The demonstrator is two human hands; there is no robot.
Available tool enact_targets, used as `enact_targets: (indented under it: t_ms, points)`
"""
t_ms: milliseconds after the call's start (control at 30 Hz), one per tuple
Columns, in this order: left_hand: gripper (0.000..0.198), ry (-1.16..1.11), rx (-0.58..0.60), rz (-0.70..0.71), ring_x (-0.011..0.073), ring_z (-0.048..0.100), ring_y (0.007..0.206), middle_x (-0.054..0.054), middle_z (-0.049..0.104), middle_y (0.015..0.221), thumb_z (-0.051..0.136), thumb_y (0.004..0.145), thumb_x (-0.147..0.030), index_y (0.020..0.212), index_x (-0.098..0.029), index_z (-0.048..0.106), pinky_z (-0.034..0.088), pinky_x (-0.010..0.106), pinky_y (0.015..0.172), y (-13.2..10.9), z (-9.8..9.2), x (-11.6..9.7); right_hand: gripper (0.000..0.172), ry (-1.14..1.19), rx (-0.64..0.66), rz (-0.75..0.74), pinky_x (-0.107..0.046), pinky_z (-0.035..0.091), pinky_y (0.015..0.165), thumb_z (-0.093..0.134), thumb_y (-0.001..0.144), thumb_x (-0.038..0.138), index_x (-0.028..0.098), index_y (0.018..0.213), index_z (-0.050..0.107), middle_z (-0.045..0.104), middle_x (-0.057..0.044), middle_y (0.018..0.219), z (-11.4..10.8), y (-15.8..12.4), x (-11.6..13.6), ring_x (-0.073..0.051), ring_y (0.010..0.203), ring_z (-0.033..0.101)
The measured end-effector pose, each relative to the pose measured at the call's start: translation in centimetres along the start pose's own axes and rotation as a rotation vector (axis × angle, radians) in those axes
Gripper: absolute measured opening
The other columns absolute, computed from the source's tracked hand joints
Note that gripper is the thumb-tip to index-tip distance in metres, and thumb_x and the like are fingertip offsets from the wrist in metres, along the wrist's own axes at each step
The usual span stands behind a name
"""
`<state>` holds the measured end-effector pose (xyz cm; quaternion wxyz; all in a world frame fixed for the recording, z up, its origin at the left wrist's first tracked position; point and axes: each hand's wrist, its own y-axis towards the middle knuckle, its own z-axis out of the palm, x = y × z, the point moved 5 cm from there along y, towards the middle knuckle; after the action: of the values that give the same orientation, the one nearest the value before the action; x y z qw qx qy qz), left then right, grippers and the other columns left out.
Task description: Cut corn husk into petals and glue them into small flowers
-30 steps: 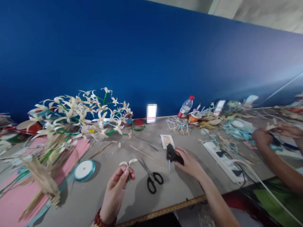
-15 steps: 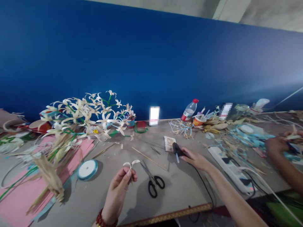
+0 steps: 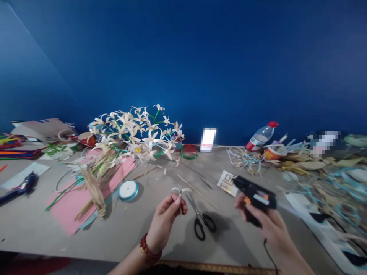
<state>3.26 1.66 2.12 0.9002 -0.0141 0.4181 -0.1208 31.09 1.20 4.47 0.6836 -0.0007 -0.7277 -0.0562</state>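
Observation:
Between the thumb and fingers of my left hand [image 3: 169, 214] is a small flower piece [image 3: 180, 190] with pale curved petals and a short stem. My right hand [image 3: 262, 221] is wrapped round the handle of a black glue gun [image 3: 255, 193], raised above the table with its nozzle toward the left. Black-handled scissors [image 3: 201, 219] lie on the table just right of my left hand, blades partly apart. A printed card [image 3: 227, 182] lies by the glue gun's nozzle. A thin stick [image 3: 197, 191] rests beyond the scissors.
Cream flowers on green stems [image 3: 143, 131] stand at the back. A ribbon spool [image 3: 128, 190], pink sheets [image 3: 67, 212] and a second glue gun [image 3: 21, 188] lie to the left. On the right are a bottle [image 3: 261, 136], a paper cup [image 3: 275, 152] and a power strip [image 3: 315, 229].
My right hand has lifted the glue gun off the table and turned it in its grip. The view has swung left. My left hand still holds the flower piece.

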Motion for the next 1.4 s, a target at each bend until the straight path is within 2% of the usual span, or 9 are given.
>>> enact_targets:
  t_ms: [67, 167, 267, 367, 500, 833, 1067, 1200, 1400]
  points:
    - [0.010, -0.048, 0.020, -0.010, 0.0130, 0.055, 0.072, 0.002, 0.060, 0.078, 0.060, 0.088, -0.023, 0.081, -0.015, 0.060, 0.039, 0.026, 0.071, 0.0, 0.5, 0.0, 0.020, -0.211, 0.132, -0.072, -0.030, 0.056, 0.059, 0.060, 0.085, 0.032, 0.018, 0.097, 0.066, 0.070, -0.009, 0.084, 3.9, -2.1, 0.6, -0.019, 0.063, 0.065]
    - [0.010, -0.097, 0.047, -0.037, 0.0126, 0.054, 0.070, 0.003, 0.060, 0.077, 0.060, 0.088, -0.021, 0.081, -0.014, 0.060, 0.038, 0.026, 0.070, -0.1, 1.0, 0.0, 0.019, -0.443, 0.152, -0.219, -0.029, 0.057, 0.068, 0.062, 0.083, 0.030, 0.021, 0.099, 0.064, 0.072, -0.006, 0.084, 8.0, -4.0, 1.2, -0.021, 0.073, 0.069]
    - [0.011, -0.092, 0.055, -0.056, 0.0117, 0.053, 0.068, 0.003, 0.060, 0.074, 0.058, 0.089, -0.020, 0.080, -0.013, 0.061, 0.037, 0.025, 0.068, -0.3, 1.1, 0.0, 0.021, -0.562, 0.124, -0.391, -0.028, 0.057, 0.069, 0.060, 0.080, 0.025, 0.023, 0.101, 0.062, 0.073, -0.006, 0.082, 10.3, -4.4, 2.6, -0.021, 0.075, 0.070]
    - [0.011, -0.095, 0.054, -0.050, 0.0118, 0.053, 0.068, 0.002, 0.061, 0.072, 0.058, 0.089, -0.021, 0.081, -0.014, 0.061, 0.037, 0.025, 0.069, -0.4, 1.1, -0.2, 0.019, -0.589, 0.149, -0.448, -0.025, 0.057, 0.068, 0.053, 0.081, 0.021, 0.023, 0.097, 0.062, 0.073, -0.004, 0.077, 11.6, -4.0, 4.2, -0.019, 0.070, 0.070]
    - [0.008, -0.108, 0.046, -0.034, 0.0114, 0.053, 0.069, 0.001, 0.061, 0.072, 0.058, 0.089, -0.019, 0.083, -0.015, 0.062, 0.038, 0.024, 0.070, -0.5, 1.0, -0.5, 0.020, -0.627, 0.181, -0.453, -0.025, 0.056, 0.068, 0.051, 0.080, 0.019, 0.023, 0.097, 0.060, 0.073, -0.003, 0.077, 12.2, -3.8, 5.1, -0.019, 0.069, 0.070]
    - [0.009, -0.070, 0.059, -0.008, 0.0128, 0.053, 0.072, 0.002, 0.061, 0.073, 0.058, 0.089, -0.021, 0.084, -0.016, 0.061, 0.038, 0.025, 0.073, -0.7, 0.9, -0.6, 0.013, -0.632, 0.198, -0.452, -0.023, 0.055, 0.066, 0.049, 0.082, 0.021, 0.023, 0.090, 0.059, 0.069, -0.002, 0.073, 12.5, -3.8, 4.8, -0.016, 0.065, 0.067]
    - [0.011, -0.057, 0.040, -0.016, 0.0137, 0.052, 0.071, 0.002, 0.061, 0.072, 0.063, 0.086, -0.026, 0.082, -0.016, 0.061, 0.038, 0.025, 0.071, -0.8, 0.8, -0.6, 0.010, -0.681, 0.162, -0.476, -0.026, 0.054, 0.065, 0.051, 0.082, 0.023, 0.023, 0.087, 0.059, 0.069, -0.003, 0.074, 12.3, -3.9, 4.1, -0.018, 0.067, 0.067]
    - [0.010, -0.058, 0.052, -0.013, 0.0135, 0.053, 0.071, 0.002, 0.061, 0.072, 0.061, 0.087, -0.025, 0.083, -0.016, 0.061, 0.038, 0.025, 0.071, -0.9, 0.7, -0.6, 0.011, -0.689, 0.179, -0.510, -0.026, 0.054, 0.063, 0.050, 0.082, 0.022, 0.023, 0.091, 0.057, 0.067, -0.002, 0.072, 12.4, -4.0, 3.9, -0.018, 0.063, 0.066]
    - [0.009, -0.075, 0.052, -0.004, 0.0128, 0.053, 0.071, 0.002, 0.061, 0.073, 0.060, 0.088, -0.022, 0.083, -0.015, 0.061, 0.038, 0.025, 0.072, -0.9, 0.7, -0.7, 0.008, -0.718, 0.203, -0.484, -0.024, 0.051, 0.061, 0.048, 0.083, 0.021, 0.022, 0.085, 0.055, 0.064, -0.001, 0.068, 12.5, -4.0, 4.3, -0.016, 0.060, 0.063]
